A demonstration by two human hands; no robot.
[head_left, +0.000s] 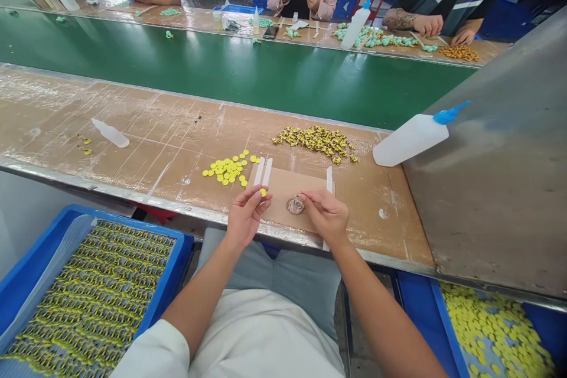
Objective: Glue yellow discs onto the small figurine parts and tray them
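Note:
My left hand (pixel 245 214) pinches a yellow disc (pixel 263 192) between thumb and fingers, above the near edge of a cardboard sheet (pixel 283 183). To the right, my right hand (pixel 326 212) has its fingertips pressed together at the rim of a small clear round dish (pixel 295 205). Whether it grips a thin tool or something else there is too small to tell. Loose yellow discs (pixel 225 170) lie in a pile beyond my left hand. Farther back is a heap of small yellow-and-black pieces (pixel 314 140). White tape strips (pixel 263 172) cross the sheet.
A white squeeze bottle (pixel 411 140) leans by the metal panel at right; a smaller bottle (pixel 110 133) lies at left. Blue trays hold rows of yellow-black pieces (pixel 97 283) and yellow discs (pixel 500 331). Past the green belt (pixel 199 65), three people work at another bench.

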